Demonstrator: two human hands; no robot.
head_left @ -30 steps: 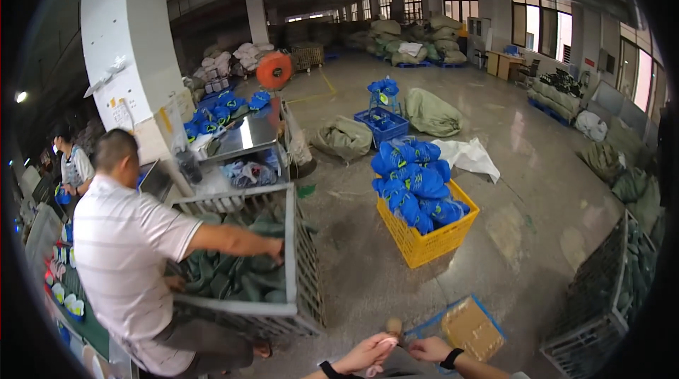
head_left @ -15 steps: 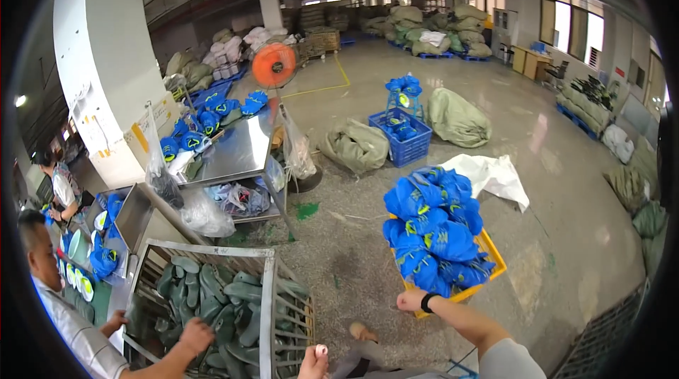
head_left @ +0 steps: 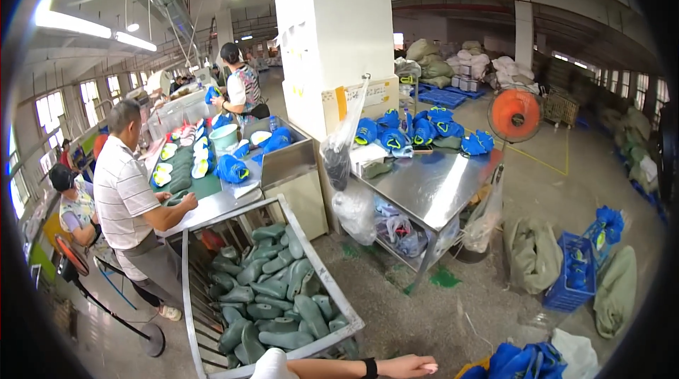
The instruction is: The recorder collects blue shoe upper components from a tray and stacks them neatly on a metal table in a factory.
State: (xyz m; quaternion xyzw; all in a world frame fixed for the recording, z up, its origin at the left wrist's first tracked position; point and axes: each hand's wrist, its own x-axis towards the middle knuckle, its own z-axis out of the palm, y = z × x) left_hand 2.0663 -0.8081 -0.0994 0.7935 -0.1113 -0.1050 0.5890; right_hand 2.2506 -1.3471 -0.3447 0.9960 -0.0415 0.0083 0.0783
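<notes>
View swings left, hiding the right hand's work; left hand (head_left: 411,366) hovers near blue bundles (head_left: 522,363), fingers curled, whether gripping anything I cannot tell

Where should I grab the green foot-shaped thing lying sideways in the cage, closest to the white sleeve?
Probably across the middle of the green foot-shaped thing, coming straight down from above. It's long and lies flat, the metal cage is open on top, and other green pieces crowd beside it.
</notes>
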